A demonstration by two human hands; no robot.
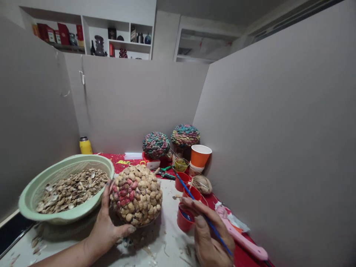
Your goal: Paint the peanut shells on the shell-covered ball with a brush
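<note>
A ball covered with peanut shells (147, 196) rests on the white board, mostly tan, with a red and purple painted patch (125, 193) on its left side. My left hand (102, 230) grips its lower left, thumb at the front and fingers along the side. My right hand (210, 237) holds a blue paintbrush (183, 183) like a pen, bristle end up and away from the ball. Just left of that hand stands a small red cup (184, 225) with dark blue liquid inside. Two more red cups (182, 177) stand behind it.
A green colander (30, 207) of shells is at the left. Two multicoloured shell balls (156, 144) stand at the back. Orange paper cups (198, 157), a twine ball (201, 184) and a pink-handled tool (244, 241) line the right. Grey partitions (278, 129) enclose the table.
</note>
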